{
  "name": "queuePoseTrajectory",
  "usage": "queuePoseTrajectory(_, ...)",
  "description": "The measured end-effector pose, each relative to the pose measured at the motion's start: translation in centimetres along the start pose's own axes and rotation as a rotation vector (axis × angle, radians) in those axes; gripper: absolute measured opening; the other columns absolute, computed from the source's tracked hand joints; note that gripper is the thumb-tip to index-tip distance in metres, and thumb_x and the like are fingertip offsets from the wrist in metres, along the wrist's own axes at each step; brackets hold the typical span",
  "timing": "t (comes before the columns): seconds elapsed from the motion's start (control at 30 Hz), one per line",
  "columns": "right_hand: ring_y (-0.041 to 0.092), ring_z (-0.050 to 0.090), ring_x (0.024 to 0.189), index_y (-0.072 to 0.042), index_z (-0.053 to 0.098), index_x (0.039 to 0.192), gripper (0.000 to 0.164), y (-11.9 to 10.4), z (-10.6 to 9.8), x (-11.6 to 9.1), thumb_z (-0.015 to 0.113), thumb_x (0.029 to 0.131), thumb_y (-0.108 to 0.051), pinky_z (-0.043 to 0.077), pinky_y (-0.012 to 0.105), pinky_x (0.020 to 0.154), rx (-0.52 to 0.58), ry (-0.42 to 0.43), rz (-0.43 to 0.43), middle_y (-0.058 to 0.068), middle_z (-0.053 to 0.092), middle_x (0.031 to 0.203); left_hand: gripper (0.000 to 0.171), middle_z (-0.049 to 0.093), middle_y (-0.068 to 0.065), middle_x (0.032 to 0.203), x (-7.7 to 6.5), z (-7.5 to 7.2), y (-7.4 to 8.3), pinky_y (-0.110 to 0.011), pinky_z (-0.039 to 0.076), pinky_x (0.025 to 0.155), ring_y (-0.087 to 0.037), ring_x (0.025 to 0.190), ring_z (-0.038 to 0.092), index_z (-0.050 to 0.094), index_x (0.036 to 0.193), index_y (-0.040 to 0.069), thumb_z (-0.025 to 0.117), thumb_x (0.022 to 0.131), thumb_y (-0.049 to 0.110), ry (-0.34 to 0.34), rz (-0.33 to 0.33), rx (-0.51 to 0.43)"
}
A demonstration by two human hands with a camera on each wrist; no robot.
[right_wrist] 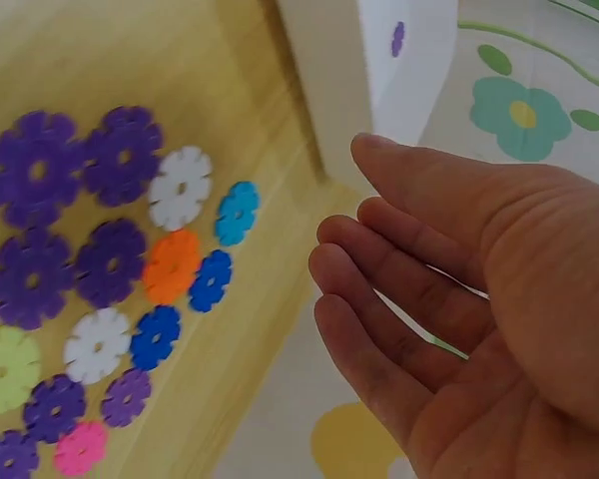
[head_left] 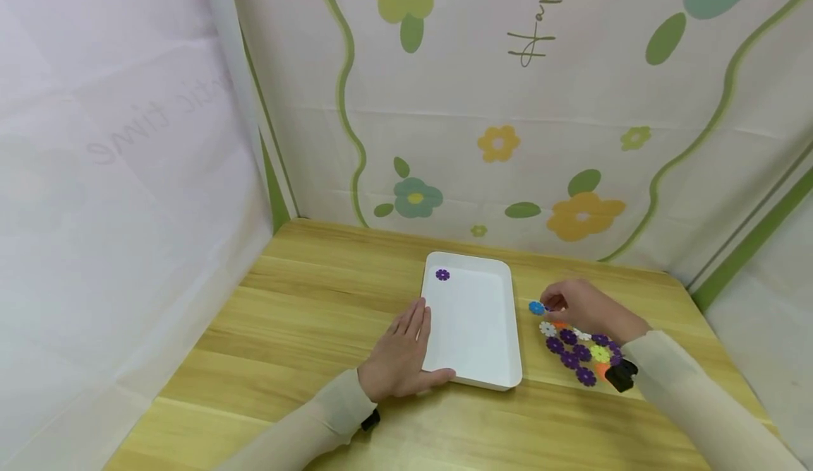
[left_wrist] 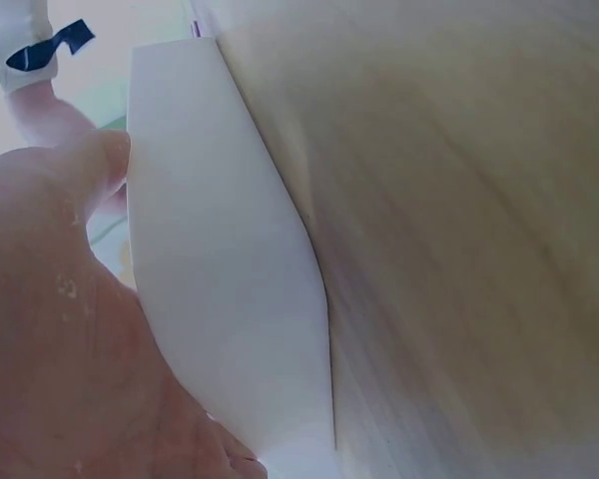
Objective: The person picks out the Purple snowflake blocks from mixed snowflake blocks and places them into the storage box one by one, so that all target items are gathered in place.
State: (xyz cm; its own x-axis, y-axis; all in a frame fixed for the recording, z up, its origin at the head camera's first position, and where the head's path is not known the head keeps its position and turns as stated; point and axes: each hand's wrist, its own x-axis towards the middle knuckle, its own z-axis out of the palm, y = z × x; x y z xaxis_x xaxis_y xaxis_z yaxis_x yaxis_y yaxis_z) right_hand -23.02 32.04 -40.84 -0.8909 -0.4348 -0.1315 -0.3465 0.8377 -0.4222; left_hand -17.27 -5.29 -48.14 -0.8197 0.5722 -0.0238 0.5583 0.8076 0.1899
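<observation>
A shallow white tray [head_left: 473, 330] stands on the table. My left hand [head_left: 400, 354] rests on its near left corner, straight fingers along the left rim and thumb on the near rim. In the left wrist view, the thumb touches the top edge of the tray wall [left_wrist: 220, 200]. Inside the tray's far left part lies one purple flower-shaped disc [head_left: 442, 274]. My right hand [head_left: 578, 305] hovers by the far end of a group of similar discs, near a light blue disc [head_left: 536, 308]. Its fingers are loosely bent, with nothing between them in the right wrist view.
Right of the tray, several notched discs lie flat: purple discs [right_wrist: 110, 261], white discs [right_wrist: 180, 188], an orange disc [right_wrist: 171, 267], dark blue discs [right_wrist: 211, 280], a yellow-green disc [right_wrist: 8, 369] and a pink disc [right_wrist: 81, 447]. A flower-patterned curtain [head_left: 444, 104] hangs behind the wooden table [head_left: 305, 294].
</observation>
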Motion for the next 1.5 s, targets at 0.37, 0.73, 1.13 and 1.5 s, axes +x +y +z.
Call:
queuePoseTrajectory(0.37,0.011,0.069,0.084,-0.002,0.075,0.11,0.022,1.3,2.5,-2.8,0.083,0.09,-0.009,0.06,0.027,0.073,-0.04,-0.014,-0.006,0.001,0.076,0.096,0.111,0.013,-0.025,0.176,-0.1,-0.2,0.1,-0.048,0.027,0.132,-0.036,0.166,0.014,0.02,0.165,-0.006,0.044,0.098,0.079,-0.002,0.0,-0.006)
queuePoseTrajectory(0.73,0.006,0.065,0.079,-0.011,0.077,0.103,0.022,2.7,5.2,-3.5,0.089,0.085,-0.019,0.056,0.025,0.068,-0.11,0.065,-0.015,-0.005,0.074,0.092,0.111,0.013,-0.026,0.176,-0.1,-0.1,0.0,-0.048,0.028,0.132,-0.037,0.166,0.015,0.02,0.165,-0.007,0.044,0.099,0.078,0.003,0.008,-0.009)
queuePoseTrajectory(1.13,0.002,0.061,0.076,-0.008,0.073,0.1,0.023,3.7,5.3,-3.0,0.089,0.085,-0.015,0.055,0.021,0.066,0.009,0.06,0.001,-0.004,0.071,0.088,0.11,0.015,-0.027,0.175,-0.5,-0.5,0.3,-0.05,0.03,0.131,-0.038,0.165,0.017,0.021,0.165,-0.008,0.048,0.099,0.076,0.013,0.005,-0.041)
queuePoseTrajectory(1.5,0.007,0.063,0.07,-0.015,0.075,0.091,0.006,4.2,4.1,-2.6,0.078,0.096,-0.014,0.056,0.024,0.061,0.126,-0.036,-0.006,-0.003,0.073,0.087,0.111,0.01,-0.025,0.176,-0.3,-0.3,0.3,-0.05,0.027,0.132,-0.037,0.166,0.012,0.017,0.166,-0.006,0.044,0.099,0.078,-0.017,-0.013,-0.048)
